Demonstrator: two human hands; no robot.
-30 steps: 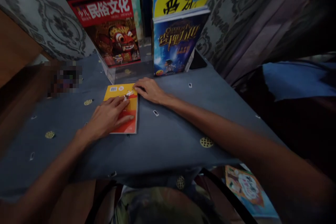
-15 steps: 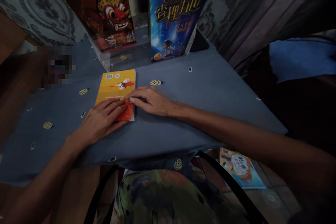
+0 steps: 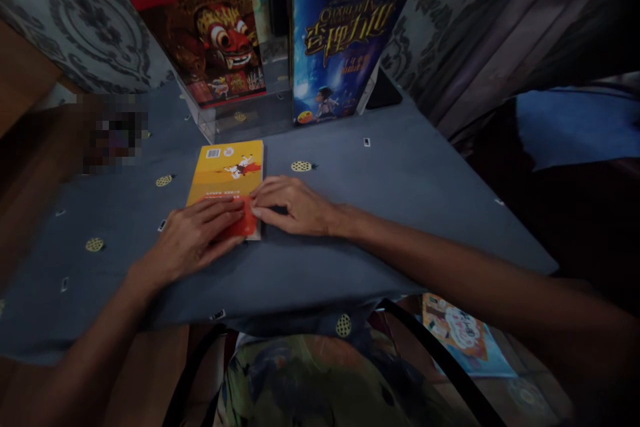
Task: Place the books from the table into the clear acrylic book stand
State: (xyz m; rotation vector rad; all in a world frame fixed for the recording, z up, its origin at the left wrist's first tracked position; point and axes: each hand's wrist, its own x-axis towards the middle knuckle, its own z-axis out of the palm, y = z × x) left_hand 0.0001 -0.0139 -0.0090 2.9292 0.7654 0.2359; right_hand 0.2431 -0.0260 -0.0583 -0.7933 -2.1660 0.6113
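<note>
A thin yellow and orange book (image 3: 226, 175) lies flat, back cover up, on a blue-grey tablecloth (image 3: 360, 200). My left hand (image 3: 193, 240) rests palm down on the book's near end, fingers spread over the orange part. My right hand (image 3: 295, 205) lies flat on the cloth at the book's right edge, its fingertips touching the near right corner. Neither hand grips the book; both press or touch it.
Behind the book a clear stand (image 3: 235, 121) holds upright a red book with a mask picture (image 3: 200, 27) and a blue storybook (image 3: 340, 40). A patterned wall runs behind. Below the table's front edge are a dark bag strap (image 3: 430, 360) and a colourful book (image 3: 463, 337) on the floor.
My right hand slid from the book's far right corner down its edge to the near right corner. My left hand moved back to the near end. The view shifted slightly.
</note>
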